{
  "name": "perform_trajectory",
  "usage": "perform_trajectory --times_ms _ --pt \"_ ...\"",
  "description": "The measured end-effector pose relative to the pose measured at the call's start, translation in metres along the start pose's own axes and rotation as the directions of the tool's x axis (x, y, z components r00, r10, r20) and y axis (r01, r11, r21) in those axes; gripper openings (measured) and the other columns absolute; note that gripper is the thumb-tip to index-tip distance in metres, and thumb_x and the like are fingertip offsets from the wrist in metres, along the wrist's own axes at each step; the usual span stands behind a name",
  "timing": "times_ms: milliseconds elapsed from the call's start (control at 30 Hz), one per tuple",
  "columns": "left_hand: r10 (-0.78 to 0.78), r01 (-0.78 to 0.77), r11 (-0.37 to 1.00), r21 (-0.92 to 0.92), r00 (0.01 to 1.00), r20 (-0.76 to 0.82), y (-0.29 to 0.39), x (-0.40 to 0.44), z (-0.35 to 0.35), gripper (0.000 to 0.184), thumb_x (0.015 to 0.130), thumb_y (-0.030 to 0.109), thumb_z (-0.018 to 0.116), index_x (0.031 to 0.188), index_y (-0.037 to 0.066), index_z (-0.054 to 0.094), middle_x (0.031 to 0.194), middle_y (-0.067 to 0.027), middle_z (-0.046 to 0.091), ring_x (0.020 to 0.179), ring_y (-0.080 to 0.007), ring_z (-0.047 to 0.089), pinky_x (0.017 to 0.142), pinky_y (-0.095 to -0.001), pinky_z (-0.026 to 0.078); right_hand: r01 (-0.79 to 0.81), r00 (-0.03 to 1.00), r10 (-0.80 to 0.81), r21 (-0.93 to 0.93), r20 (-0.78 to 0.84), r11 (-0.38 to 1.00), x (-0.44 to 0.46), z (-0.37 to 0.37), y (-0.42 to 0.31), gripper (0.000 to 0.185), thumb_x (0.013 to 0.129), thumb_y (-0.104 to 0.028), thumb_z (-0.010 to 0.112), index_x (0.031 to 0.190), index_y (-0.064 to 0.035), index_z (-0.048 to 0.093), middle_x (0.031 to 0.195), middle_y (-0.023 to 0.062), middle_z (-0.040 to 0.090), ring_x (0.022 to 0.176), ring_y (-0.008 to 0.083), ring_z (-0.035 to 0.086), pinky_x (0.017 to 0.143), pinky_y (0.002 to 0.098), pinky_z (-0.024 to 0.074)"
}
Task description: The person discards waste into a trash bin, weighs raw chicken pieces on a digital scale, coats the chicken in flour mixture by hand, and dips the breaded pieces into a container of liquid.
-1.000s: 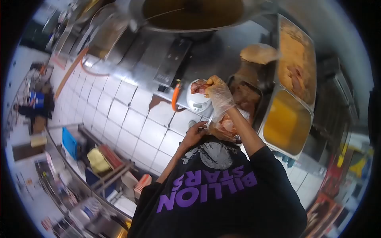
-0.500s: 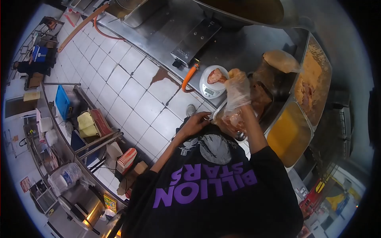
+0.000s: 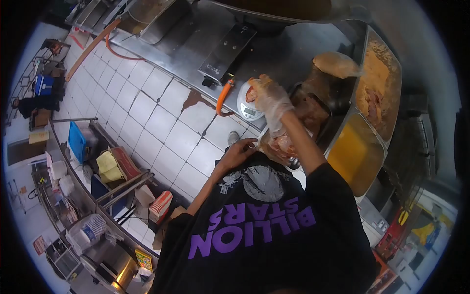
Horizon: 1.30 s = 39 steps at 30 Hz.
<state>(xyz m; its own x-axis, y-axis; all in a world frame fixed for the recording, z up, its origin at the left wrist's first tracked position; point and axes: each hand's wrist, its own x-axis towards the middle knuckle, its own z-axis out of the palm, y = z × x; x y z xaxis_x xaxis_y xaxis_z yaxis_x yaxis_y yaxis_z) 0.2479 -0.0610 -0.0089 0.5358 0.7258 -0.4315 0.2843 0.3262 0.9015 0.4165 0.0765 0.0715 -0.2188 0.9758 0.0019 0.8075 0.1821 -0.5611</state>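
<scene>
A white kitchen scale (image 3: pixel 247 109) with a small display stands at the counter's edge. On it lies a piece of raw meat (image 3: pixel 251 94), partly covered by my right hand (image 3: pixel 270 98). That hand wears a clear plastic glove, its fingers curled over the meat. My bare left hand (image 3: pixel 240 153) has its fingers bent at the near rim of a tub of raw meat (image 3: pixel 283 146), close against my body. Beyond my right wrist, a dark tray (image 3: pixel 316 110) holds more raw pieces.
A filled plastic bag (image 3: pixel 337 65) lies behind the tray. To the right are a pan of breading (image 3: pixel 379 63) and a container of yellow liquid (image 3: pixel 355 157). An orange hose (image 3: pixel 224 98) bends over the counter edge beside a metal control box (image 3: pixel 227 54). White tiles (image 3: pixel 161 117) cover the floor.
My right hand has moved left from beside the scale and now covers part of the meat on it. My left hand stays at the tub's rim. The view has shifted slightly.
</scene>
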Motion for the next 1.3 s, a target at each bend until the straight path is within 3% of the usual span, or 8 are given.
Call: perform_trajectory --times_ms 100,167,333,467,733,833,1033,1300 --pt "0.016 -0.017 0.999 0.049 1.000 0.021 0.005 0.003 0.002 0.037 0.089 0.016 0.056 0.122 0.003 0.050 0.101 -0.0097 0.061 0.094 -0.0164 0.057 0.086 -0.0294 0.044 0.084 0.996 -0.083 0.046 -0.032 0.995 0.007 0.036 0.026 0.022 0.070 -0.026 0.060 0.081 -0.0074 0.062 0.083 0.0153 0.062 0.082 0.0315 0.061 0.071 0.0389 0.0481" --pt "0.031 -0.032 0.994 0.105 0.999 0.013 0.003 0.006 0.001 0.037 0.088 0.015 0.057 0.122 0.003 0.050 0.102 -0.0095 0.060 0.095 -0.0158 0.056 0.086 -0.0286 0.045 -0.201 0.946 0.150 0.159 0.287 0.967 0.008 0.026 0.020 0.022 0.070 -0.028 0.061 0.084 -0.0104 0.063 0.088 0.0147 0.063 0.083 0.0314 0.061 0.074 0.0389 0.0486" --pt "0.004 -0.004 1.000 0.025 1.000 0.009 0.000 0.010 0.006 0.039 0.087 0.014 0.059 0.124 0.004 0.049 0.099 -0.0078 0.060 0.092 -0.0150 0.057 0.083 -0.0280 0.045 -0.208 0.929 0.210 0.038 -0.304 0.977 -0.031 -0.023 0.049 0.019 0.074 -0.022 0.059 0.086 -0.0084 0.063 0.089 0.0151 0.064 0.078 0.0316 0.062 0.072 0.0378 0.0504" --pt "-0.006 0.006 1.000 0.013 1.000 -0.011 0.011 0.007 0.007 0.039 0.087 0.015 0.059 0.123 0.004 0.049 0.097 -0.0110 0.059 0.088 -0.0181 0.057 0.080 -0.0291 0.046 -0.443 0.796 0.377 -0.031 -0.474 0.896 -0.088 -0.101 0.105 0.019 0.074 -0.022 0.059 0.086 -0.0083 0.063 0.089 0.0150 0.064 0.077 0.0314 0.062 0.072 0.0377 0.0504" --pt "0.272 -0.267 0.955 0.132 0.962 -0.020 -0.038 0.024 0.016 0.033 0.085 0.018 0.059 0.113 0.001 0.055 0.092 -0.0156 0.064 0.085 -0.0227 0.062 0.075 -0.0339 0.049 -0.573 0.819 0.554 -0.224 -0.147 0.788 -0.128 -0.115 0.151 0.019 0.074 -0.021 0.059 0.087 -0.0081 0.062 0.088 0.0149 0.064 0.077 0.0310 0.062 0.071 0.0375 0.0504" --pt "0.058 -0.037 0.970 0.242 0.995 -0.077 -0.028 0.021 0.018 0.037 0.080 0.021 0.061 0.110 0.001 0.055 0.094 -0.0167 0.062 0.085 -0.0293 0.060 0.079 -0.0379 0.047 -0.512 0.857 0.514 -0.184 -0.043 0.839 -0.102 -0.095 0.145 0.019 0.075 -0.021 0.059 0.087 -0.0080 0.062 0.088 0.0149 0.064 0.077 0.0309 0.062 0.071 0.0374 0.0504" --pt "0.293 -0.246 0.935 0.257 0.942 -0.164 -0.013 0.017 0.022 0.044 0.082 0.017 0.059 0.121 0.003 0.047 0.100 -0.0178 0.060 0.091 -0.0289 0.059 0.083 -0.0377 0.046 -0.463 0.877 0.477 -0.172 0.053 0.870 -0.058 -0.072 0.118 0.019 0.075 -0.021 0.059 0.088 -0.0078 0.062 0.088 0.0148 0.064 0.077 0.0306 0.063 0.070 0.0373 0.0504" --pt "0.227 -0.192 0.964 0.184 0.955 -0.193 -0.028 0.020 0.031 0.041 0.077 0.011 0.058 0.115 -0.001 0.050 0.098 -0.0207 0.059 0.089 -0.0314 0.060 0.078 -0.0396 0.047 -0.449 0.882 0.465 -0.162 0.075 0.879 -0.052 -0.080 0.109 0.019 0.076 -0.021 0.059 0.088 -0.0076 0.061 0.087 0.0147 0.064 0.076 0.0302 0.063 0.070 0.0371 0.0504"
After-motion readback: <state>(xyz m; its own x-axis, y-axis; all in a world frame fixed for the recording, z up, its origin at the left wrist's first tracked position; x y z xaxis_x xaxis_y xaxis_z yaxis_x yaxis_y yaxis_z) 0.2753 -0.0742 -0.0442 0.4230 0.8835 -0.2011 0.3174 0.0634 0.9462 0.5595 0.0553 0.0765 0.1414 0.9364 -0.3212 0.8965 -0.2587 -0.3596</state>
